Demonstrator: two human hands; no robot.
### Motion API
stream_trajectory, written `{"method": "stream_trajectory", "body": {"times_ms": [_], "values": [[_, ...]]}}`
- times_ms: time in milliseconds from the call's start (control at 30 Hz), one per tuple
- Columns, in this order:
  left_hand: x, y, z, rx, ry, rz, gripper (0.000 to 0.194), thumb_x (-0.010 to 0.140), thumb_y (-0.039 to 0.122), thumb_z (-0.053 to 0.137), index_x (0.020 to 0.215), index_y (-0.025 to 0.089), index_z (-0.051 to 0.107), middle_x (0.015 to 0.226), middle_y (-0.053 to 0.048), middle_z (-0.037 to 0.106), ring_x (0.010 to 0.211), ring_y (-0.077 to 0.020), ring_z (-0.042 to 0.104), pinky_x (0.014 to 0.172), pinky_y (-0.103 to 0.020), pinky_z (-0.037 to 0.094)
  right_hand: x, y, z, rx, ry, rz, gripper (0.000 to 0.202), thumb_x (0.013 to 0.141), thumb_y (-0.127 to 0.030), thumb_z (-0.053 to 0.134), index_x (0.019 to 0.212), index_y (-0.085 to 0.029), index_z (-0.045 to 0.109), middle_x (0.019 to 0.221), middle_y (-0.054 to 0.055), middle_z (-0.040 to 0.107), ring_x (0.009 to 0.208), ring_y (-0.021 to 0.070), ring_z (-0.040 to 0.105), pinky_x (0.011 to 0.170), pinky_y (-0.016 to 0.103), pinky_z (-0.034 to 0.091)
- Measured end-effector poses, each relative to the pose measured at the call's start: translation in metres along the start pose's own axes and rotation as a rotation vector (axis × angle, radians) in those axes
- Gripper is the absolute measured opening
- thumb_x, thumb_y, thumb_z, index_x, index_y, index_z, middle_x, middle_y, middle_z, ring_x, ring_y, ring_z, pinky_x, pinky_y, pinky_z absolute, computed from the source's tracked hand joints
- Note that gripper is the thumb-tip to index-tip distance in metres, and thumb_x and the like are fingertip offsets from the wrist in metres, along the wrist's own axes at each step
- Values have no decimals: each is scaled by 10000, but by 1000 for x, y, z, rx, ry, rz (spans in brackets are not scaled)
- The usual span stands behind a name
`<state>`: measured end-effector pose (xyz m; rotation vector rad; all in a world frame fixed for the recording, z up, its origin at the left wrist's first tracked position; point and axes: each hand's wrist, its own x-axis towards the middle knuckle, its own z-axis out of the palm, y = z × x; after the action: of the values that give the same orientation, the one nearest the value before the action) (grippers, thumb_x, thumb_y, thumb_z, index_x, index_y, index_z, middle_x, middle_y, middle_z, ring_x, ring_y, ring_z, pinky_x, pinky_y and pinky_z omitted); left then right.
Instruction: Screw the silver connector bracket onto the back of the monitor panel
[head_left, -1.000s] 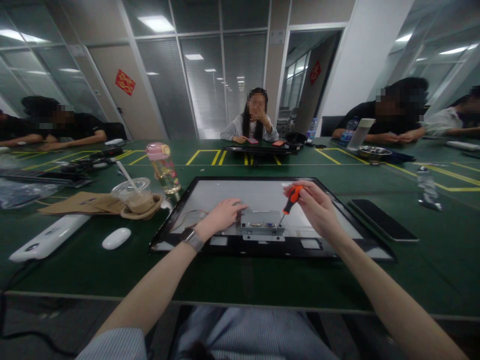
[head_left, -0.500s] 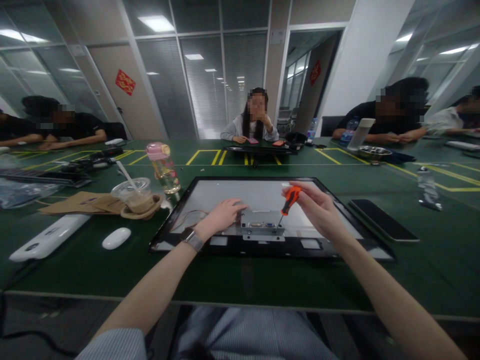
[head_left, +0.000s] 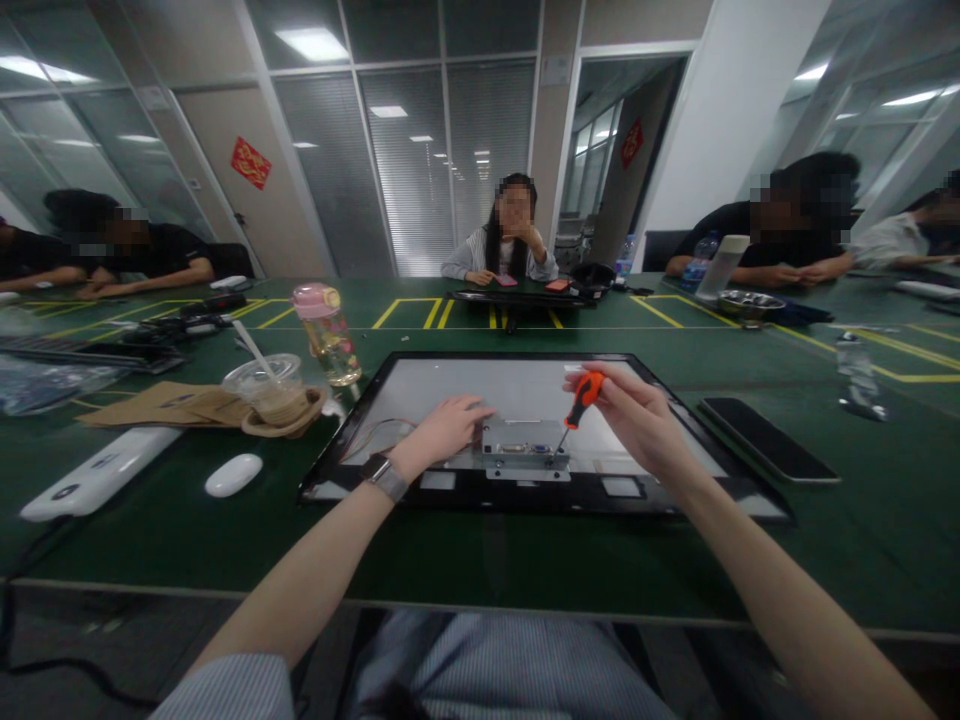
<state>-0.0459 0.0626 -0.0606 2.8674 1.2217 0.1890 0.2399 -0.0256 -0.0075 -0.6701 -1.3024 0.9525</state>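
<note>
A flat display panel [head_left: 480, 385] with a black frame lies on the table, its pale back facing up. On its near edge stands a metal bracket [head_left: 525, 462] with video ports. My left hand [head_left: 444, 428], with a watch on the wrist, is closed at the bracket's left end; its fingertips are partly hidden. My right hand [head_left: 637, 415] pinches the orange and black handle of a screwdriver [head_left: 583, 402]. The screwdriver tilts, and its tip meets the right end of the bracket.
Left of the panel are a drink cup [head_left: 266, 385], a pink-lidded bottle [head_left: 326, 335], a white mouse-shaped case [head_left: 233, 476] and a power strip [head_left: 101, 475]. A dark phone [head_left: 769, 440] lies to the right. Across the table [head_left: 420, 555] sit several people.
Almost nothing differs. The screwdriver handle has shifted very slightly in my right hand, while its tip stays at the bracket. My left hand keeps its place.
</note>
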Motion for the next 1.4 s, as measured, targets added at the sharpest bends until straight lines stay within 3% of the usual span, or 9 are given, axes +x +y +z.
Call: {"method": "stream_trajectory", "body": {"times_ms": [100,300,467,600,833,933,1100,1400], "values": [[0,-1,1,-2,7,4,522,1016,147,410,1516,282,477,1591,-83,464,1444,-254,465,1197,-450,381,0,2,-2,-23,-10,-2,273,863,-490,779,1092,-343,794,1015,25,790,1022,230,710,1017,461,521],[0,2,-3,-10,-15,-11,526,1014,146,416,1522,273,473,1600,-89,455,1454,-261,458,1203,-454,380,0,4,-7,-114,36,-23,209,773,-428,861,945,-333,789,945,-9,738,900,201,692,902,398,557],[-1,5,-7,-9,-20,-14,519,1012,148,422,1515,260,484,1599,-96,457,1459,-270,451,1197,-458,383,0,0,-2,-73,38,-20,250,875,-518,745,1009,-313,794,1035,46,783,1004,257,717,994,481,529],[-1,5,-6,-2,-16,-8,527,1007,136,420,1511,274,484,1598,-85,458,1454,-256,457,1196,-438,378,0,-1,1,-52,-12,-3,302,884,-534,729,1088,-316,773,1017,51,797,989,272,734,1008,522,525],[-1,6,-7,-1,-26,-19,532,1009,134,422,1522,269,466,1603,-90,450,1456,-254,449,1199,-433,371,0,5,-6,-123,50,-19,205,787,-436,848,954,-334,786,890,-10,745,849,197,690,867,397,575],[-1,6,-7,5,-21,-14,534,1004,129,425,1518,267,471,1601,-90,452,1451,-254,455,1195,-427,376,1,6,-7,-122,80,-37,177,843,-449,794,971,-327,789,949,4,760,911,210,698,915,421,562],[-1,4,-4,6,-6,4,523,1011,138,420,1516,265,473,1596,-94,458,1446,-260,461,1198,-446,376,0,3,-2,-68,15,-19,274,915,-500,699,1094,-307,773,1074,58,788,1033,258,724,1035,508,515],[-1,6,-8,-15,-33,-25,518,1018,142,410,1515,266,481,1600,-91,455,1465,-267,443,1204,-449,372,0,4,-7,-140,39,-6,247,787,-477,838,986,-337,798,921,4,764,873,214,710,915,441,574]]}}
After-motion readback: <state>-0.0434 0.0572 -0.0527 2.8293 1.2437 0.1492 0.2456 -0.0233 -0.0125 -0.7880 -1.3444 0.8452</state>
